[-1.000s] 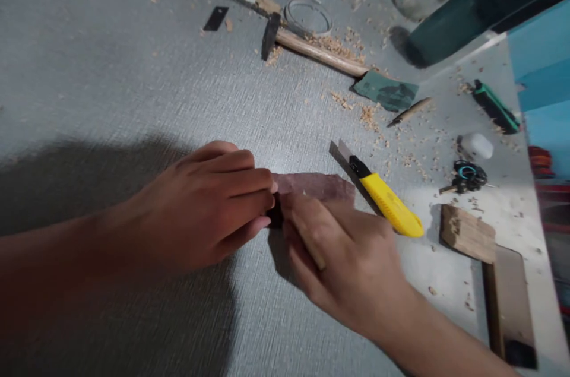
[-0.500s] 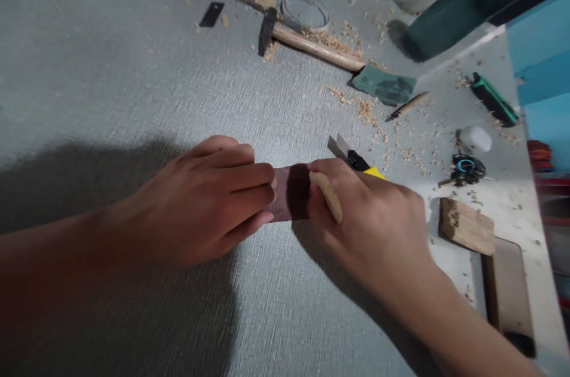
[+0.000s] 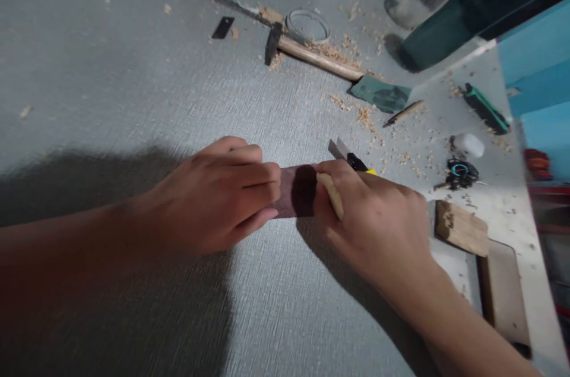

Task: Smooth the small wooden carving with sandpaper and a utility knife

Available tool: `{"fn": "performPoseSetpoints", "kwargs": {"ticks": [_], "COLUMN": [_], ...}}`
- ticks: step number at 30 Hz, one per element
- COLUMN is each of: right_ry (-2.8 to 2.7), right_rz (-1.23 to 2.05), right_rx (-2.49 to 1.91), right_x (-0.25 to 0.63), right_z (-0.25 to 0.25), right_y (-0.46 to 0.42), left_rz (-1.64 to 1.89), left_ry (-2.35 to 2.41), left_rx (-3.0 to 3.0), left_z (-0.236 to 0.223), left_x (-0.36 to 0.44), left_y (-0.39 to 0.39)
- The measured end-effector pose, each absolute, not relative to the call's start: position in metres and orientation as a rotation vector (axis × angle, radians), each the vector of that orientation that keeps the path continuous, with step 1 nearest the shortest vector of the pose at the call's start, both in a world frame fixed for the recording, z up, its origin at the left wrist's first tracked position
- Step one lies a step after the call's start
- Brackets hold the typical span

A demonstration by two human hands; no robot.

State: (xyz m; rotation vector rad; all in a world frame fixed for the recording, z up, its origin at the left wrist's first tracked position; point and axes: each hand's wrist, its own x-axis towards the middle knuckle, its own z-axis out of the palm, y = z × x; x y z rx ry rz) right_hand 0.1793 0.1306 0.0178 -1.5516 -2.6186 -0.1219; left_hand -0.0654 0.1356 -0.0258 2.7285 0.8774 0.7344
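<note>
A strip of reddish-brown sandpaper [image 3: 287, 187] lies flat on the grey textured tabletop between my hands. My left hand [image 3: 227, 190] is closed, its bent fingertips pressed on the strip's left end. Gripped in my right hand [image 3: 369, 211] is a small pale piece of wood [image 3: 330, 194], with one curved edge showing by the thumb. The wood is held at the right part of the sandpaper; its underside and the strip's right end are hidden by my fingers. Just beyond my right knuckles lies a yellow and black utility knife [image 3: 355, 161] with its blade out.
Farther back lie a hammer [image 3: 316, 59], a green scrap of sandpaper [image 3: 382, 94], a small carving knife [image 3: 403, 113] and scattered wood shavings [image 3: 366, 119]. On the right sit a wooden block [image 3: 462, 228] and a black-green tool [image 3: 486, 108]. A dark bottle [image 3: 436, 38] stands at the back right.
The view has shifted slightly, so the tools appear a little lower. My right hand with the piece of wood sits slightly farther from my left, baring a bit more sandpaper.
</note>
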Motion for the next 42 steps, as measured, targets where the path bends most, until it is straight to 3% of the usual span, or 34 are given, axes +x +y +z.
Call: {"fn": "performPoseSetpoints", "kwargs": {"ticks": [5, 13, 20, 24, 28, 31, 37, 42], "right_ry": [-2.683, -2.696, -2.587, -2.650, -2.694, -2.675, -2.581, -2.703], "right_rz": [0.243, -0.254, 0.112, 0.158, -0.090, -0.158, 0.152, 0.086], "right_rx": [-1.253, -1.739, -1.138, -1.366, -1.685, -1.601, -1.100, -1.472], "right_x": [0.165, 0.187, 0.168, 0.172, 0.187, 0.187, 0.165, 0.176], "right_z": [0.013, 0.023, 0.004, 0.009, 0.021, 0.018, 0.001, 0.013], "right_y": [0.125, 0.135, 0.125, 0.129, 0.135, 0.134, 0.127, 0.132], "left_rz": [0.681, 0.720, 0.736, 0.742, 0.727, 0.631, 0.611, 0.588], "left_ry": [0.874, 0.908, 0.876, 0.887, 0.930, 0.962, 0.910, 0.954], "left_rx": [2.687, 2.695, 2.641, 2.645, 2.626, 2.580, 2.541, 2.557], "left_z": [-0.023, -0.027, -0.026, -0.026, -0.026, -0.023, -0.018, -0.021], "left_x": [-0.064, -0.066, -0.065, -0.066, -0.067, -0.064, -0.062, -0.064], "left_y": [0.136, 0.134, 0.135, 0.133, 0.131, 0.132, 0.136, 0.133]}}
